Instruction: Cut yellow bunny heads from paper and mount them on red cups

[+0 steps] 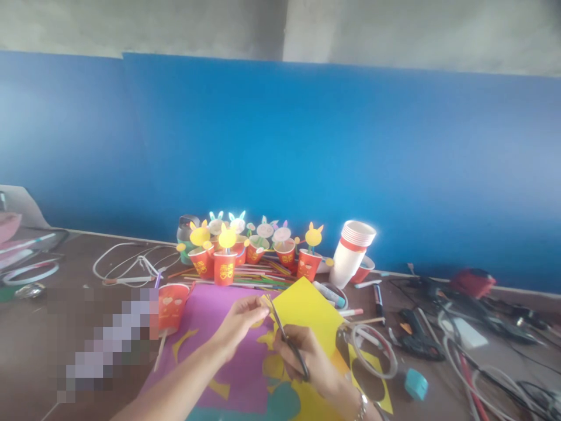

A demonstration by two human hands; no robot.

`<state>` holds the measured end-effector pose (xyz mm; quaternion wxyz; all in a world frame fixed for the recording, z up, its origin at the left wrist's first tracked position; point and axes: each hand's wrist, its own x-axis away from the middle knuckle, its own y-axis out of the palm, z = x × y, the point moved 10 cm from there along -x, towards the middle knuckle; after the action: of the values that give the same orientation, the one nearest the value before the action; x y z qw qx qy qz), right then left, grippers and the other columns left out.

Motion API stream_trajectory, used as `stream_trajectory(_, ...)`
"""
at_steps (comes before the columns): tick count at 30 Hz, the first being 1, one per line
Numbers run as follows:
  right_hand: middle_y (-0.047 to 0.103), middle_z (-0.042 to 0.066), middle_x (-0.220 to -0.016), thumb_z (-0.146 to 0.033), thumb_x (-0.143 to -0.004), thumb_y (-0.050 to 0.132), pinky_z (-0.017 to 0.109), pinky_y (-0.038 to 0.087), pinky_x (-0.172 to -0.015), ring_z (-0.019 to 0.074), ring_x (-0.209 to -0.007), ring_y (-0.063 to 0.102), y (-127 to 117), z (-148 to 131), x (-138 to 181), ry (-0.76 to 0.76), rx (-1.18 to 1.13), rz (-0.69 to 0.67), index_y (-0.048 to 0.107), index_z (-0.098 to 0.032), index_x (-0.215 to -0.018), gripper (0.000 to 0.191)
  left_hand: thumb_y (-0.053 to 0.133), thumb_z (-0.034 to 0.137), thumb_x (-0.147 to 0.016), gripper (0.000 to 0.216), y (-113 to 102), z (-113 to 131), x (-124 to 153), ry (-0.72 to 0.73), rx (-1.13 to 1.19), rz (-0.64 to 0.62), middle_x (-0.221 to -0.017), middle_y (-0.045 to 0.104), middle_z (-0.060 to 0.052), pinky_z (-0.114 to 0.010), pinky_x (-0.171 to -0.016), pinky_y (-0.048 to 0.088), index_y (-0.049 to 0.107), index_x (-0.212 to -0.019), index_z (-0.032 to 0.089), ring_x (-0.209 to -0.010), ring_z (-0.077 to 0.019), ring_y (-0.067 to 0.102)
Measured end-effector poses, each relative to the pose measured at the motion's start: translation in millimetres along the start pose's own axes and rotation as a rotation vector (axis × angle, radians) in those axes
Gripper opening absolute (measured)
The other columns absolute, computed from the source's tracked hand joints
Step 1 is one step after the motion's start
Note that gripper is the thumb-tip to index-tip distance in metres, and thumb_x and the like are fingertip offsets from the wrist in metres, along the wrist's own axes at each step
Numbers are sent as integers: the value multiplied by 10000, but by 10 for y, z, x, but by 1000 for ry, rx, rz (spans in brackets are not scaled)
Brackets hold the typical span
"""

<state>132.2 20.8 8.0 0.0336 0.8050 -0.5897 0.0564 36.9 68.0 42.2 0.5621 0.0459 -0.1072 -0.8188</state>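
My left hand pinches a small piece of yellow paper between thumb and fingers. My right hand is closed around dark-handled scissors, whose blades point up and left at the paper's edge. Whether the blades are apart is hard to make out. Below both hands lie a purple paper sheet and a yellow paper sheet. Yellow offcuts are scattered over the purple sheet, and teal paper shows at the bottom.
Several red paper cups with paper animal heads stand at the back, near coloured sticks. Another red cup is at left, beside a pixelated area. To the right are stacked white cups, a glue gun, cables and a teal block.
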Motion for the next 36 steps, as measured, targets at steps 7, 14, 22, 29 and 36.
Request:
stream_trajectory(7, 352, -111, -408, -531, -741, 652, 172, 220, -330, 26, -309, 286, -2, 1, -1, -7, -15, -9, 508, -169, -665, 396, 666, 292, -674, 197, 0, 9, -5, -1, 10, 5, -545, 546, 26, -231, -564, 283, 552, -578, 163, -529, -99, 418)
stream_trajectory(14, 340, -114, -387, -574, -717, 656, 174, 230, -326, 28, -304, 276, 9, -16, 13, 19, 14, 10, 533, -163, -680, 430, 675, 314, -667, 213, -13, 17, -4, 2, 5, 11, -554, 548, 29, -233, -574, 295, 548, -578, 168, -537, -103, 426)
stream_trajectory(22, 404, -84, -419, -643, -665, 658, 176, 242, -321, 43, -309, 364, 53, -63, 26, 41, 51, -3, 501, -167, -655, 501, 693, 300, -657, 183, 43, 19, -10, 2, 3, -92, -602, 565, 20, -236, -599, 318, 580, -600, 167, -583, -117, 455)
stream_trajectory(29, 363, -100, -426, -640, -678, 644, 179, 230, -324, 30, -319, 296, 53, -58, 22, 39, 45, 4, 464, -183, -638, 493, 699, 300, -661, 169, 66, 19, -9, -3, 4, -142, -659, 595, -1, -243, -645, 353, 596, -620, 171, -643, -139, 505)
stream_trajectory(36, 340, -109, -417, -639, -661, 660, 178, 224, -329, 24, -323, 278, 46, -63, 34, 52, 19, -11, 467, -181, -632, 499, 688, 276, -677, 175, 76, 10, -33, 2, 11, -186, -651, 578, 15, -231, -619, 321, 567, -610, 169, -629, -122, 473)
